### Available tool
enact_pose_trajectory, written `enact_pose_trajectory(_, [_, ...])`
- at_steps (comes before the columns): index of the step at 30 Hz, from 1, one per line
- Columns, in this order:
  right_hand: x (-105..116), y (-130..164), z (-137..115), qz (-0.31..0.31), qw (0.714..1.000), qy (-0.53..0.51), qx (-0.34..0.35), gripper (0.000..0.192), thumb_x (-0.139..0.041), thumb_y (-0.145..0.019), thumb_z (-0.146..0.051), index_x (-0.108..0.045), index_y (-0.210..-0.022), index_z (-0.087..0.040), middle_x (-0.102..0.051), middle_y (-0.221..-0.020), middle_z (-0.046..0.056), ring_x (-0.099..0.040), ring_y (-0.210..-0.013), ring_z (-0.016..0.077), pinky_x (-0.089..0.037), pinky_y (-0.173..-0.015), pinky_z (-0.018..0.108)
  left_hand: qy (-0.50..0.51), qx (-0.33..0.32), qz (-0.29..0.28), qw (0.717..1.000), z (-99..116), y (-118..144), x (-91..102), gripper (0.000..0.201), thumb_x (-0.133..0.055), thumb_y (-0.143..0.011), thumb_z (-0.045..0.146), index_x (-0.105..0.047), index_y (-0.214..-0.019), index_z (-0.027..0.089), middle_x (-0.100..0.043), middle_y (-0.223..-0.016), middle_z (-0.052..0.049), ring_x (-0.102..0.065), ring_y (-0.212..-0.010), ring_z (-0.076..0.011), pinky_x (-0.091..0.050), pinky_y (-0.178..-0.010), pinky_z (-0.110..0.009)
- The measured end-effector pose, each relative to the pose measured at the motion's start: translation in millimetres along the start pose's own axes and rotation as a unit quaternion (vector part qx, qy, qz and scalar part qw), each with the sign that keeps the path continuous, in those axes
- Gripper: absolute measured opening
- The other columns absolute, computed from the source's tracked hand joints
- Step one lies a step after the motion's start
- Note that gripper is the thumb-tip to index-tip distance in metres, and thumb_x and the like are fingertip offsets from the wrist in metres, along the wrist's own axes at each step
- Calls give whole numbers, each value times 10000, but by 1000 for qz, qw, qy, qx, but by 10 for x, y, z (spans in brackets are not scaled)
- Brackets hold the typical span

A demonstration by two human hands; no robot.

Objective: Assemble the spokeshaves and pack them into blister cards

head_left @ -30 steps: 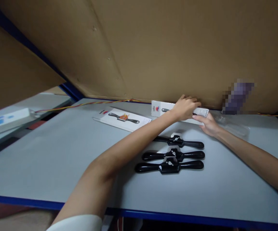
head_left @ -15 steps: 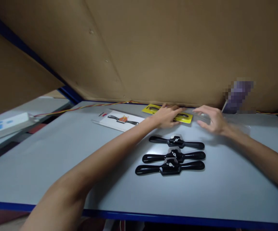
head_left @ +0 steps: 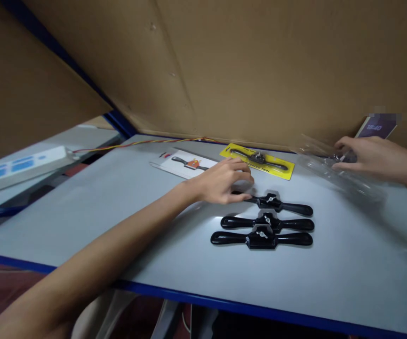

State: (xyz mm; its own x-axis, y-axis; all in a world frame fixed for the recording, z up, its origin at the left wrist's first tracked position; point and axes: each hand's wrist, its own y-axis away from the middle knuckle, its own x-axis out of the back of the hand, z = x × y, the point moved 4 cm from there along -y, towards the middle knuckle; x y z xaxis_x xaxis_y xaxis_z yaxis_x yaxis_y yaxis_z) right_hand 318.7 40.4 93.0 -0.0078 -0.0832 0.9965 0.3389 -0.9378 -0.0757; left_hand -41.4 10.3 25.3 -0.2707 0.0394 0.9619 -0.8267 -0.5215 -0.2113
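Note:
Three black spokeshaves lie in a stack of rows on the table: a near one, a middle one and a far one. My left hand hovers at the left handle of the far spokeshave, fingers curved and apart, its thumb over the handle; I cannot tell whether it touches. To the right, my right hand grips clear plastic packaging between thumb and fingers. Behind the spokeshaves lies a yellow card with another spokeshave on it.
A white card picturing a spokeshave lies at the back left, partly hidden by my left hand. A phone leans at the back right. A power strip sits on the left surface, its twisted cable running along the board.
My left hand has left the yellow card and come nearer, to the far spokeshave's handle. My right hand has moved right with the clear plastic. The camera view has shifted.

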Motion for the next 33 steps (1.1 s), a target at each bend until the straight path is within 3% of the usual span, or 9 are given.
enact_pose_trajectory(4, [-17,54,-646,84,976,-180,88,715,-736,-826,-678,-604,-1337,-196,-743,-1157,165,-717,-989,332,-575,-859,482,-35,-14,-12,999,12,212,-98,348,-585,-1035,492,-790,-1137,230,-754,-1103,-106,-712,-964,-252,-543,-908,-422])
enact_pose_trajectory(8, [-330,51,-1150,-11,948,-303,98,612,-727,-832,-681,-653,-1227,-220,-775,-1096,134,-738,-985,322,-594,-896,490,-113,-7,12,994,0,172,-223,349,-464,-1094,382,-771,-1127,220,-768,-1038,-110,-731,-919,-228,-575,-855,-390])
enact_pose_trajectory(11, [-457,72,-1240,-105,934,-331,91,568,-644,-901,-680,-694,-1254,-237,-788,-1180,135,-738,-1079,336,-575,-964,499,-143,3,62,988,-20,162,-237,405,-401,-1119,404,-759,-1089,216,-782,-992,-97,-740,-846,-208,-585,-765,-353])
enact_pose_trajectory(15, [-430,117,-1172,-176,923,-314,133,852,-723,-843,-674,-542,-1575,-279,-690,-1445,123,-659,-1276,372,-540,-1053,498,-111,20,158,981,-30,201,-171,467,-352,-1140,476,-736,-1134,212,-799,-1013,-87,-759,-854,-189,-587,-732,-315])
enact_pose_trajectory(19, [-435,60,-1068,-178,915,-347,106,906,-822,-754,-541,-543,-1560,-232,-739,-1253,129,-715,-1080,330,-592,-907,447,-29,35,234,971,-7,196,-123,498,-341,-1138,521,-717,-1063,202,-793,-947,-76,-754,-852,-177,-580,-751,-285])
enact_pose_trajectory(24, [-536,11,-1035,-227,819,-526,27,403,-826,-768,-409,-698,-1089,-202,-764,-945,82,-725,-759,222,-607,-745,392,17,86,318,944,-17,195,-74,426,-462,-1100,549,-682,-986,202,-738,-806,-35,-669,-676,-150,-514,-657,-265])
enact_pose_trajectory(26, [-590,38,-1041,-255,760,-597,34,386,-861,-745,-380,-715,-1054,-200,-774,-1096,110,-758,-865,234,-625,-810,402,28,128,326,936,-68,205,-95,393,-520,-1070,562,-668,-979,209,-695,-740,-9,-622,-620,-145,-481,-619,-267])
enact_pose_trajectory(29, [-729,61,-1016,-262,667,-697,25,588,-898,-683,-278,-729,-1245,-241,-660,-1468,113,-752,-1092,256,-636,-937,420,58,212,338,915,-208,225,-153,331,-585,-1025,549,-624,-1025,220,-639,-673,28,-561,-554,-137,-432,-577,-270])
enact_pose_trajectory(33, [-993,-13,-937,-160,649,-738,-89,406,-839,-745,-199,-769,-1145,-199,-752,-1276,114,-768,-905,207,-673,-850,389,77,307,342,885,-434,253,-173,376,-664,-975,496,-524,-1199,228,-545,-583,93,-491,-492,-134,-380,-567,-274])
